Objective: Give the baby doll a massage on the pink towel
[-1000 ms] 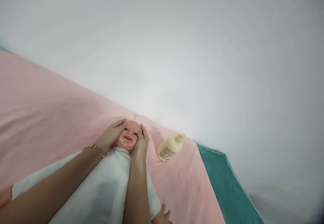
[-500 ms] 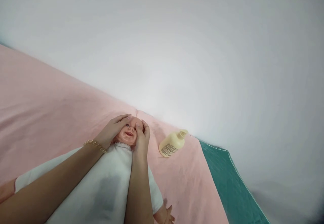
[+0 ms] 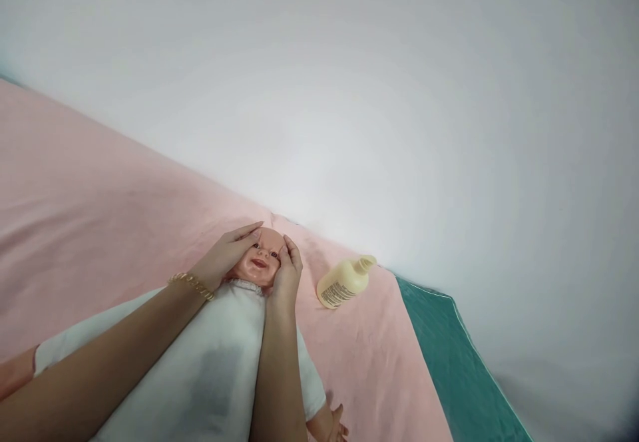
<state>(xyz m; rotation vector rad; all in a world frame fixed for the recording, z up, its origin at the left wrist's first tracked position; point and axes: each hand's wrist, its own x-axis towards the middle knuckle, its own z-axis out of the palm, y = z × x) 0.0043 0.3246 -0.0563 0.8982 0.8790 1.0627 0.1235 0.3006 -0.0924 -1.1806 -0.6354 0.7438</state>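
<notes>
A baby doll (image 3: 258,265) in a white top (image 3: 219,355) lies on its back on a pink cloth. My left hand (image 3: 234,250) rests along the left side of the doll's head, its thumb near the brow and its fingers stretched past the temple. On the head's right side lies my right hand (image 3: 289,269), fingers curved round the temple and thumb by the eye. Together the hands cup the head, with eyes, nose and mouth showing between them. A beaded bracelet (image 3: 192,285) circles my left wrist.
A pale yellow pump bottle (image 3: 343,283) stands right of the doll's head on the pink cloth (image 3: 124,222). Green material (image 3: 449,349) shows beyond the cloth at the right. Behind runs a plain pale wall (image 3: 349,96).
My right thumb has moved outward from near the doll's nose to the side of its face, uncovering the eye. Both hands stay on the head. The view has shifted slightly.
</notes>
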